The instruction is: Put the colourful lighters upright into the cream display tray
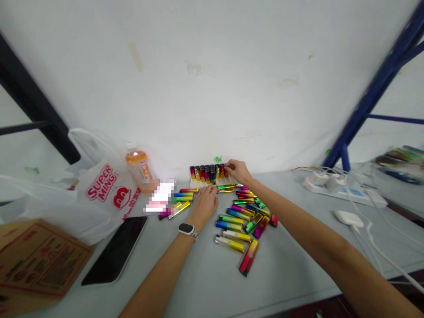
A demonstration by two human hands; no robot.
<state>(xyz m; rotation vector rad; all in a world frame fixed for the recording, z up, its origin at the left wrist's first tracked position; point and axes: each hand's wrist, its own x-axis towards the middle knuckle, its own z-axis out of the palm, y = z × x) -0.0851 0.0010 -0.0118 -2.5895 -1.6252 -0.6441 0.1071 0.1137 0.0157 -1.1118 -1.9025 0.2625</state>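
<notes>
Several metallic, rainbow-coloured lighters (207, 174) stand upright, close together in a pale tray (195, 183) against the wall. At the tray's right end, my right hand (237, 170) pinches a lighter by its top; most of that lighter is hidden by the fingers and its neighbours. My left hand (204, 202) lies palm down at the tray's front edge, fingers stretched forward and holding nothing. Many loose lighters (233, 218) lie on the table between my forearms and under the right one. A smaller group of loose lighters (183, 195) is left of my left hand.
To the left are an orange drink bottle (138, 168), a white plastic bag (106, 190), a black phone (115, 249) and a cardboard box (43, 260). A power strip (344, 190) with plugs, a white charger (348, 217) and cables occupy the right. Blue metal posts (367, 92) rise there.
</notes>
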